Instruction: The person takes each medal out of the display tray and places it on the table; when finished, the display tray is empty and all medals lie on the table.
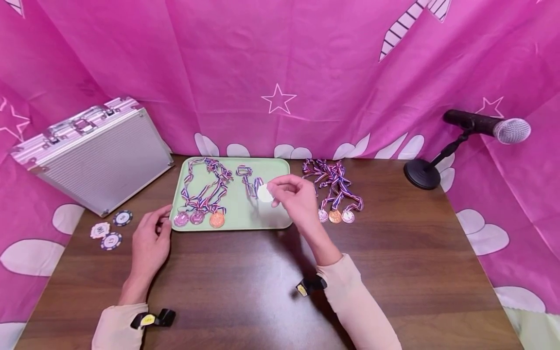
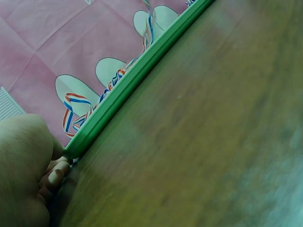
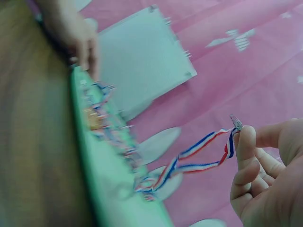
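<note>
My right hand [image 1: 295, 197] pinches a silver medal [image 1: 265, 193] between thumb and fingertips, raised above the green tray [image 1: 245, 222]. From the medal, its red, white and blue ribbon [image 3: 203, 165] slopes down to a bunched end on the tray. At the tray's near left corner, my left hand [image 1: 150, 238] grips the rim between thumb and fingers, as the left wrist view shows. Within the tray's left half lie an orange-gold medal [image 1: 217, 219] and two pinkish-looking medals, one of them a medal [image 1: 181, 218] by the corner, with tangled ribbons [image 1: 205, 189] behind them.
Right of the tray, more medals [image 1: 335, 216] lie with bunched ribbons [image 1: 334, 175]. A silver case [image 1: 105, 160] stands at the back left, with poker chips [image 1: 111, 240] in front. A microphone [image 1: 485, 125] on a round-based stand [image 1: 422, 174] is at the back right. Behind hangs a pink curtain [image 1: 227, 73].
</note>
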{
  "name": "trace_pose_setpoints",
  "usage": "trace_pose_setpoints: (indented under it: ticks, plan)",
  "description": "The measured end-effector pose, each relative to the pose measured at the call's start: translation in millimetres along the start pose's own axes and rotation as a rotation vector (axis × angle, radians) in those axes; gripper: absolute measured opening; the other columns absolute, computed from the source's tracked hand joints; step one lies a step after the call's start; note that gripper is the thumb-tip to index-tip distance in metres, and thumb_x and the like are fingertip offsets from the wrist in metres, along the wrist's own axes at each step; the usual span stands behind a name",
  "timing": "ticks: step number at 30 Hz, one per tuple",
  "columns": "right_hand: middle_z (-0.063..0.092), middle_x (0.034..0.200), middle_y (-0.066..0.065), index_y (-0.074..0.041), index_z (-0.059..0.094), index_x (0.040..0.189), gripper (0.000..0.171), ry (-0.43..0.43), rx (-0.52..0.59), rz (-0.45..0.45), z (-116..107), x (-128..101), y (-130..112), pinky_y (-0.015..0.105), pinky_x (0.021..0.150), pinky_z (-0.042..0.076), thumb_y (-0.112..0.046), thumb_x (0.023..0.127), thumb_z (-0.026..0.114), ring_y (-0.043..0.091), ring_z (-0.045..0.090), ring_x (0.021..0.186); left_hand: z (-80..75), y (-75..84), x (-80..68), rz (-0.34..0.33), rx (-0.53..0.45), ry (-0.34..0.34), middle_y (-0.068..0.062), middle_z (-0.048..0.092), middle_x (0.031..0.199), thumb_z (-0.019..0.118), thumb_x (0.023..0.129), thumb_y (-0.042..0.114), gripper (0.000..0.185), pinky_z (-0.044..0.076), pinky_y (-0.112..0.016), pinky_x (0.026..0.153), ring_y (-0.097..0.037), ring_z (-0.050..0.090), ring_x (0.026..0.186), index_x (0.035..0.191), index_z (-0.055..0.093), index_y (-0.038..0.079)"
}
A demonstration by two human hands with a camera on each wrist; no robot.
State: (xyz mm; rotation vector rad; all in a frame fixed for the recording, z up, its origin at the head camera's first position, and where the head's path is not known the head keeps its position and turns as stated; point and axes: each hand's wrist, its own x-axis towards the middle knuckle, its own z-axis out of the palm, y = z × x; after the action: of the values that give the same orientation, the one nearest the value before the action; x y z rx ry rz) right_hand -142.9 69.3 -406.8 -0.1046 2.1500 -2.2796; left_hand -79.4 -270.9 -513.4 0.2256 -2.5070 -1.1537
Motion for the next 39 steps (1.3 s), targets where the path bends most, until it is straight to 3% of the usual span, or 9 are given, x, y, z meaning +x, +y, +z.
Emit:
trace_pose_setpoints:
  ticks: [8,12,18,25,28,35,39]
  plan:
    - [0.078,0.079,0.006,0.010,0.079,0.106,0.012,0.035,0.090,-0.141,-25.7,-5.5,-56.9,0.020,0.058,0.054,0.004,0.096,0.079,0.011,0.070,0.058,1.4,-1.6,0.1,0.015,-0.005,0.007,-0.019,0.068,0.118,0.060,0.108,0.000,0.035,0.037,-0.020,0.082,-0.007,0.050,0.094,0.141,0.073,0.000]
    - [0.078,0.077,0.005,0.005,0.081,0.105,0.009,0.097,0.093,-0.221,-43.0,0.5,-82.6,0.022,0.059,0.057,0.003,0.096,0.079,0.011,0.072,0.058,1.4,-3.9,0.6,0.010,0.002,0.003,-0.019,0.067,0.118,0.059,0.109,0.001,0.036,0.037,-0.021,0.082,-0.008,0.050,0.094,0.142,0.072,0.000]
    - [0.078,0.078,0.004,-0.003,0.083,0.100,0.011,0.273,0.098,-0.336,-84.6,23.7,-104.8,0.021,0.058,0.055,0.006,0.095,0.079,0.011,0.071,0.059,1.8,-4.8,0.2,0.008,0.012,-0.008,-0.018,0.066,0.117,0.058,0.110,0.003,0.036,0.038,-0.023,0.082,-0.012,0.050,0.095,0.142,0.072,0.000]
    - [0.076,0.073,0.009,0.007,0.083,0.097,0.006,0.528,0.176,-0.516,-139.3,39.9,-109.4,0.020,0.052,0.050,0.008,0.091,0.081,0.014,0.069,0.055,0.2,-3.1,0.2,0.023,0.005,0.001,-0.018,0.067,0.117,0.059,0.109,0.001,0.036,0.037,-0.022,0.082,-0.011,0.050,0.094,0.142,0.072,0.000]
    - [0.074,0.070,0.006,0.005,0.083,0.096,0.006,0.583,0.147,-0.451,-158.4,41.5,-89.5,0.019,0.051,0.048,0.008,0.091,0.081,0.012,0.068,0.055,0.5,-2.6,0.4,0.019,0.004,0.002,-0.019,0.068,0.118,0.059,0.108,0.000,0.037,0.037,-0.021,0.083,-0.012,0.051,0.095,0.143,0.072,0.000]
    - [0.075,0.071,-0.004,-0.010,0.082,0.091,0.020,0.539,0.047,-0.038,-186.6,32.9,-2.1,0.019,0.055,0.052,0.009,0.096,0.076,0.008,0.068,0.057,-0.6,-1.9,0.7,0.010,0.013,-0.001,-0.019,0.067,0.119,0.059,0.109,0.001,0.037,0.037,-0.022,0.083,-0.014,0.051,0.096,0.143,0.071,0.001]
    - [0.076,0.072,-0.006,-0.008,0.083,0.093,0.016,0.529,-0.007,0.050,-196.8,22.1,35.3,0.019,0.056,0.051,0.005,0.097,0.075,0.006,0.069,0.057,-0.2,-1.9,0.8,0.009,0.015,-0.007,-0.019,0.066,0.119,0.058,0.109,0.002,0.036,0.037,-0.023,0.082,-0.016,0.051,0.095,0.143,0.071,0.000]
